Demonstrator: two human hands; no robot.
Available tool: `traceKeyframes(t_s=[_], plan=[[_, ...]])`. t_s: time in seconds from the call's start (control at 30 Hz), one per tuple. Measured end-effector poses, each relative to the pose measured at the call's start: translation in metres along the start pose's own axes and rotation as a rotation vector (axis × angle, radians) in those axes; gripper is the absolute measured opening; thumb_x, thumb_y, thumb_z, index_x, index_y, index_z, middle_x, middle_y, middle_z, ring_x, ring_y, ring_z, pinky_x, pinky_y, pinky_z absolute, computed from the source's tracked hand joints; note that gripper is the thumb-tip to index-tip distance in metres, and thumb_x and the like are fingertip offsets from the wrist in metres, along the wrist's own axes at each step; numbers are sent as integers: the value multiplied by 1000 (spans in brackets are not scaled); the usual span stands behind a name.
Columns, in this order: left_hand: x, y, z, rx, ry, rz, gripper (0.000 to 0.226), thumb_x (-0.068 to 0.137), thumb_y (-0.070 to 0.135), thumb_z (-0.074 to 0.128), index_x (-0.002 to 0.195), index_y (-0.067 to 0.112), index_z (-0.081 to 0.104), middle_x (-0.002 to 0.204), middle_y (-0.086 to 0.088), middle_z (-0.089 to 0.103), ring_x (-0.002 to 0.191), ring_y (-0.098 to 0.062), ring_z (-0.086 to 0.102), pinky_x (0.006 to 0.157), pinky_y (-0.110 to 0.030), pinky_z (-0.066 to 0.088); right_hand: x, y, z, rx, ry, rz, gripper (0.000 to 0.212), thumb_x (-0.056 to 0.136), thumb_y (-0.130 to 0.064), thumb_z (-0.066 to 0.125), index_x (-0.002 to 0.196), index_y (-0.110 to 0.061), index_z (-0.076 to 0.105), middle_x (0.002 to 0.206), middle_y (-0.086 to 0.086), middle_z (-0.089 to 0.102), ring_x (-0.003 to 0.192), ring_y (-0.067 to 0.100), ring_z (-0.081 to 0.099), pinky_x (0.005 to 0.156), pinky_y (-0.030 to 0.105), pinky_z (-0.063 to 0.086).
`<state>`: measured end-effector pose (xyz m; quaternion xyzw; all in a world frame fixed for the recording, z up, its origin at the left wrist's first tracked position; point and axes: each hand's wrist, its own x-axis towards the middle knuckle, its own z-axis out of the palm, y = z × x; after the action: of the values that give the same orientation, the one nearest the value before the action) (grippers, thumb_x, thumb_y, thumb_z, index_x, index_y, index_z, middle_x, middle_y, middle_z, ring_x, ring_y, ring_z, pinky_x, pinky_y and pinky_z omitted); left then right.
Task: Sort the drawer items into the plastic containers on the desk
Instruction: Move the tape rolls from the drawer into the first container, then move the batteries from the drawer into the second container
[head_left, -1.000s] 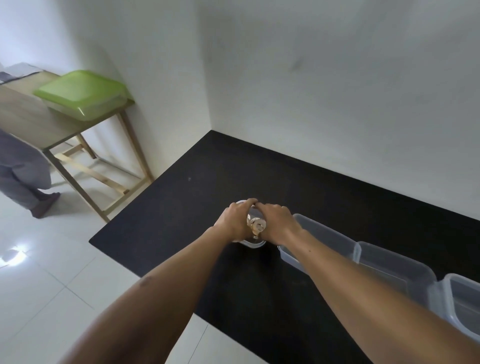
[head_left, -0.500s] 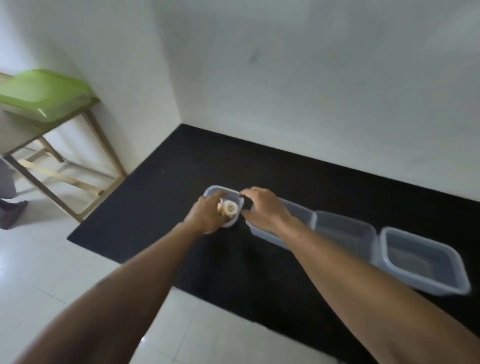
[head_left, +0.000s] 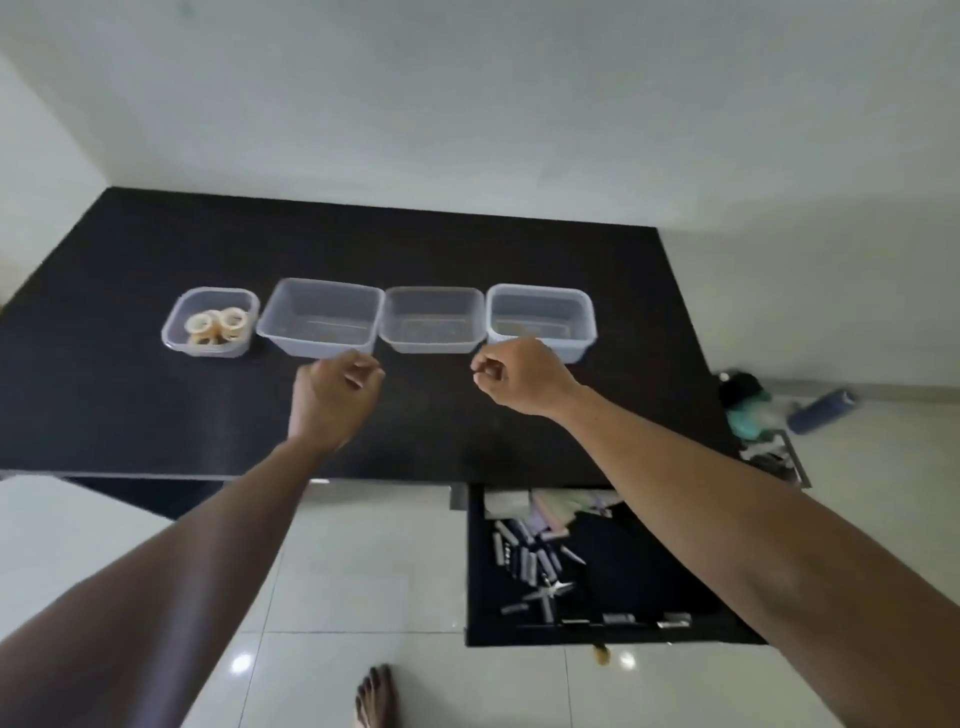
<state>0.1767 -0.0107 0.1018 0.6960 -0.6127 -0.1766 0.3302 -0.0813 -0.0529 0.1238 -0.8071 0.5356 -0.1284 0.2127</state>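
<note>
Both hands hover above the desk (head_left: 156, 415), fingers loosely curled, nothing seen in either: left hand (head_left: 332, 400) before the second container (head_left: 317, 344), right hand (head_left: 522, 379) before the fourth container (head_left: 584, 338). Tape rolls (head_left: 215, 325) fill the leftmost container (head_left: 218, 291). Under the front edge the open drawer (head_left: 623, 571) holds scattered items (head_left: 524, 558) — the right forearm (head_left: 727, 493) crosses it. A blue bottle (head_left: 821, 410) lies on the floor.
</note>
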Motion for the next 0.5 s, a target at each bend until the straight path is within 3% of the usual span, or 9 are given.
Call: traceKeyframes(t_s=[0.27,0.5], plan=[[-145,73,118,18,-267,-31,13,80,35,70,75,24,75,65,9,71,61,-4,66,63,-23,54,-132,102,9,49,-192,108,12,83,-29,63,84,-24,74,74,-9,71,69,7,66,69,31,56],[-193,62,186,151,-577,-133,15,82,33,69,95,26,74,86,7,73,83,-15,67,75,-30,55,-179,148,73,72,-387,231,15,86,-18,61,92,-21,74,91,-4,73,85,15,67,75,33,56]])
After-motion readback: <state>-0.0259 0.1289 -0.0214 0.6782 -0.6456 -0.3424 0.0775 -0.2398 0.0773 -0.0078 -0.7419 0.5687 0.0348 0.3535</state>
